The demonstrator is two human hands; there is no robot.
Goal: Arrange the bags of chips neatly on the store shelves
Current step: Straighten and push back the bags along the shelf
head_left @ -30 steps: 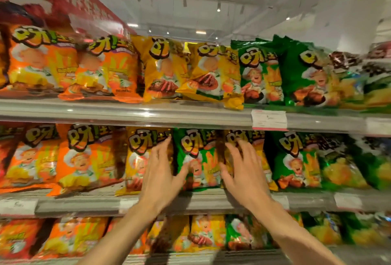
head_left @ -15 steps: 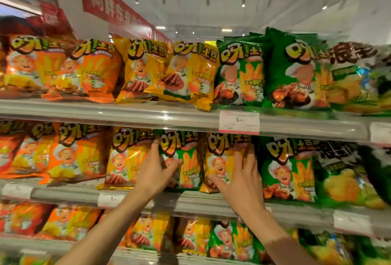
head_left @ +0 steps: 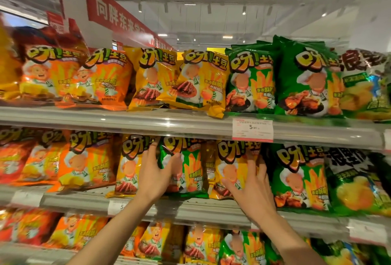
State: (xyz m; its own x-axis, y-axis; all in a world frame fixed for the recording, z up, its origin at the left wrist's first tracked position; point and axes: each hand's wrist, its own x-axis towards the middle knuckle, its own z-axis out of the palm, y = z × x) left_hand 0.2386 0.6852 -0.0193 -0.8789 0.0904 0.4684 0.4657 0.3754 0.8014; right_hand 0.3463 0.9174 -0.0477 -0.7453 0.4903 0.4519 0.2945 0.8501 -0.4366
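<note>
On the middle shelf (head_left: 190, 207) a green chip bag (head_left: 188, 169) stands among yellow ones. My left hand (head_left: 155, 171) grips its left edge, thumb across the front and fingers behind, next to a yellow bag (head_left: 129, 165). To the right, my right hand (head_left: 249, 188) lies flat with spread fingers on another yellow chip bag (head_left: 232, 165); it presses the bag and does not grip it. A larger green bag (head_left: 298, 178) stands right of that hand.
The top shelf (head_left: 169, 122) carries orange, yellow and green bags, with one yellow bag (head_left: 203, 82) tilted over the edge. A price tag (head_left: 252, 130) hangs on its rail. Orange bags (head_left: 84, 159) fill the left; a lower shelf holds more bags (head_left: 196, 245).
The view has tilted up and shifted left. My left hand has closed around the green bag's left edge; my right hand has stayed flat on the yellow bag.
</note>
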